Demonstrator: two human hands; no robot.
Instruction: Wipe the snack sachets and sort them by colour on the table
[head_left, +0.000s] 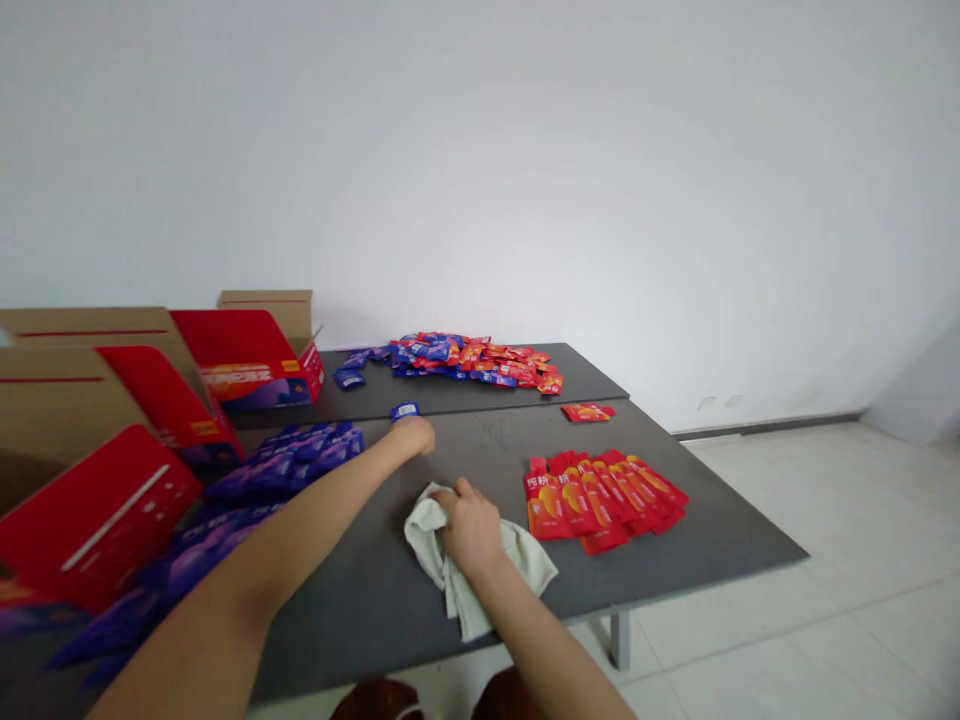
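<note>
My right hand (471, 525) is closed on a pale, crumpled cloth (529, 560), which lies on the dark table near its front edge. Farther forward, my left hand (415, 435) is stretched over the table with its fingers curled and mostly hidden. A small blue packet (405, 410) with a white label pokes out just beyond its knuckles and appears to be in its grip. To the right of the cloth lies a fanned-out group of red packets (600, 495). Blue packets (300, 455) lie in overlapping rows beneath and left of my left forearm.
Open red and brown cartons (255, 365) stand along the left side. A mixed heap of blue and red packets (472, 360) sits on the rear table by the wall. One red packet (588, 412) lies apart near the right edge of the dark table (720, 545).
</note>
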